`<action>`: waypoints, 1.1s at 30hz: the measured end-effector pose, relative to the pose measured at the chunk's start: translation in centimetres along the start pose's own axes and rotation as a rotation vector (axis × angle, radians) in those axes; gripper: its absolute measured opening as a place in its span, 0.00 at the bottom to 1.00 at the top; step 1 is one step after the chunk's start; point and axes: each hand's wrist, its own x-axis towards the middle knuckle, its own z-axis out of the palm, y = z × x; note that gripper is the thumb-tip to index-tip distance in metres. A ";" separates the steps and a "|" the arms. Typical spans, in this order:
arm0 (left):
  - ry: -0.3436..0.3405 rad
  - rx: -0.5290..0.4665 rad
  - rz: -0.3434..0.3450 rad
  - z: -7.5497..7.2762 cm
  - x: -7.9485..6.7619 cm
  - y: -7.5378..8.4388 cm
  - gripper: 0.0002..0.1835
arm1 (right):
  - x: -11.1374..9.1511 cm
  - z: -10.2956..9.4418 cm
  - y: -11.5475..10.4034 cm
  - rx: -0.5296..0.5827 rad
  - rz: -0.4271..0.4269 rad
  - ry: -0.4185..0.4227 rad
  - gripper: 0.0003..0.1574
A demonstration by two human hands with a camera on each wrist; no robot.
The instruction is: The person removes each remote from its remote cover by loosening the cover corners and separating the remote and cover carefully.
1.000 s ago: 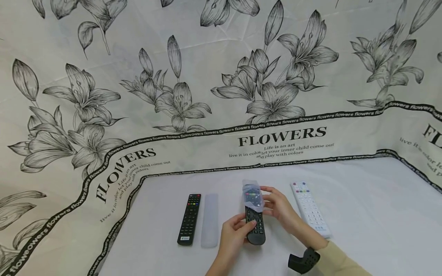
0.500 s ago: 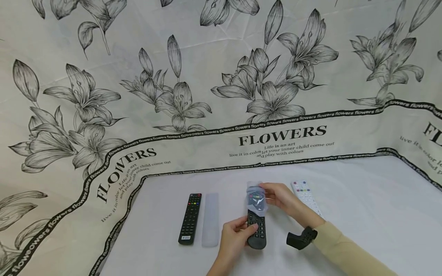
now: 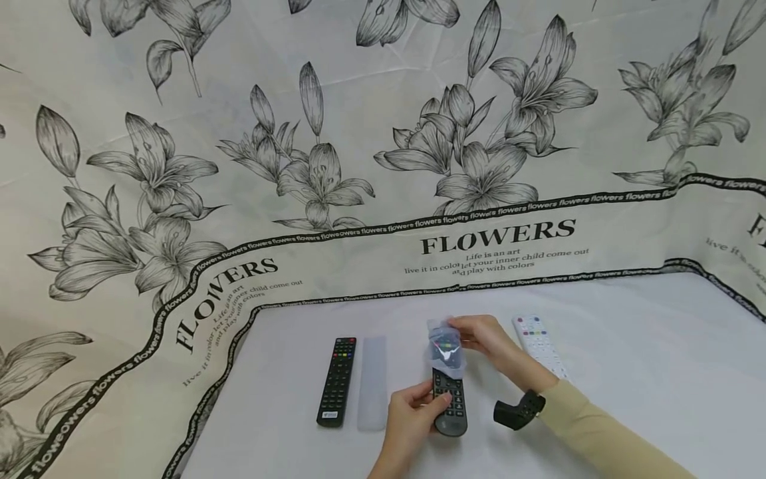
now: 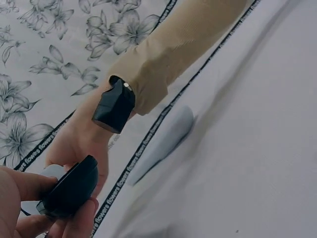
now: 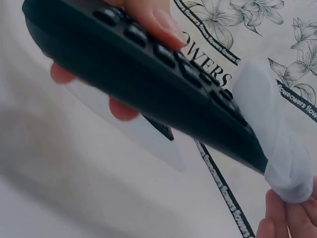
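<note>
A black remote control (image 3: 450,402) is held by its near end in my left hand (image 3: 409,414), the thumb lying on its buttons. A translucent silicone sleeve (image 3: 445,349) covers the remote's far half and looks bunched up. At the sleeve's far right corner, my right hand (image 3: 486,334) pinches it. In the right wrist view the remote (image 5: 148,87) runs diagonally into the crumpled sleeve (image 5: 287,158), with fingers of the right hand (image 5: 290,215) at its end. The left wrist view shows the remote (image 4: 74,191) end-on between the left thumb and fingers.
Another black remote (image 3: 337,382) lies on the white table to the left, beside a flat translucent sleeve (image 3: 373,382). A white remote (image 3: 538,342) lies to the right, partly hidden by the right forearm. A flower-printed cloth (image 3: 335,266) stands behind the table.
My right hand has shifted from the sleeve's right side to its far corner. The held remote has come slightly nearer and to the right. The right forearm now hides part of the white remote.
</note>
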 end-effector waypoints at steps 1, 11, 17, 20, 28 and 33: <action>0.003 0.004 0.004 0.0 0.0 -0.1 0.21 | 0.1 0.1 -0.1 -0.029 -0.011 0.010 0.30; -0.039 -0.023 0.019 0.9 -0.4 -0.9 0.23 | 0.2 -1.1 -0.1 -0.052 -0.026 -0.061 0.34; -0.045 0.041 0.026 0.2 -0.2 -0.6 0.22 | 0.7 -0.8 0.3 0.090 0.073 -0.194 0.37; -0.051 0.043 0.026 0.1 -0.2 -0.4 0.22 | 0.8 -0.7 0.2 0.092 0.076 -0.164 0.33; -0.045 0.053 0.012 -0.1 -0.4 -0.5 0.22 | 0.9 -0.8 -0.2 0.046 0.070 -0.118 0.35; -0.027 0.044 0.022 -0.4 -0.3 -0.4 0.22 | 0.7 -0.7 -0.1 0.065 0.069 -0.144 0.37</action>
